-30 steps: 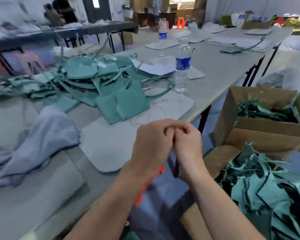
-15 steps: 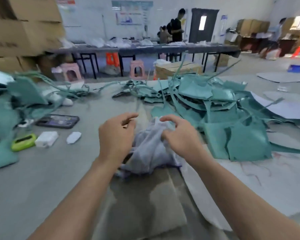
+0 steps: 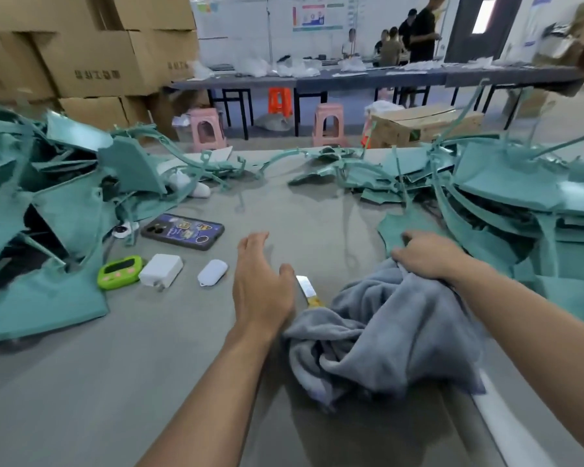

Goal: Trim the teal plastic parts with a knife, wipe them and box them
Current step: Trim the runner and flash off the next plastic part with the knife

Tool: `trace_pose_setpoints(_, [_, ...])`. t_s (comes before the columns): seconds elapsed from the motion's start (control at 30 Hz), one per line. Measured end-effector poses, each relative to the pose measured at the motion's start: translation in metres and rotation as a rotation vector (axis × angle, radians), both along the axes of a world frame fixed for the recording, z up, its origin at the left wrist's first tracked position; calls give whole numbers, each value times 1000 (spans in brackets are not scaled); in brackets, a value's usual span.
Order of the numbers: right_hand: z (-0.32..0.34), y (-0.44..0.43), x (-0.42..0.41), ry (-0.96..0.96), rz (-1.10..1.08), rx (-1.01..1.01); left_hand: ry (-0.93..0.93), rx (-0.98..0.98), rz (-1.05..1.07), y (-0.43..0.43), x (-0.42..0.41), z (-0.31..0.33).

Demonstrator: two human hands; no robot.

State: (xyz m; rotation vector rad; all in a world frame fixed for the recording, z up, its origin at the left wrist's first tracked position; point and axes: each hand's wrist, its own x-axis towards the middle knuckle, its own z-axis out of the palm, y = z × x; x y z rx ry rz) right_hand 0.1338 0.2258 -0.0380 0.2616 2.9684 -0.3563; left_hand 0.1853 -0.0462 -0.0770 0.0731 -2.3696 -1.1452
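Observation:
My right hand [image 3: 425, 252] grips the top of a grey-blue cloth [image 3: 385, 332] and lifts its edge off the table. A small knife [image 3: 307, 289] lies uncovered beside the cloth, blade pointing away from me. My left hand [image 3: 260, 284] hovers just left of the knife with straight fingers and holds nothing. Teal plastic parts lie in a heap on the left [image 3: 48, 214] and in a larger heap on the right [image 3: 506, 197], with thin teal offcuts between them.
A phone [image 3: 182, 230], a green timer [image 3: 118, 272], a white charger [image 3: 161, 269] and a small white case [image 3: 212, 272] lie left of my left hand. Grey table surface [image 3: 115, 382] stretches in front. Cardboard boxes [image 3: 91, 55], stools and people stand beyond the table.
My view swung left from the scrap boxes to the table. Both hands were on the cloth; now the right has pulled it aside, baring the knife, and the left has let go.

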Motion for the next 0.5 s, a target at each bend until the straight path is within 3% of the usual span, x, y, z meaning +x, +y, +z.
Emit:
trace_pose_setpoints(0.07, [12, 1, -10, 7, 80, 157, -20, 14, 25, 0, -1, -1])
trace_pose_setpoints(0.17, [21, 9, -26, 64, 28, 226, -35, 13, 45, 3, 0, -1])
trace_pose_setpoints(0.37, [11, 1, -33, -239, 116, 255, -15, 25, 38, 5, 2, -1])
trace_pose_setpoints(0.5, [25, -13, -28, -281, 225, 342, -17, 22, 43, 6, 5, 0])
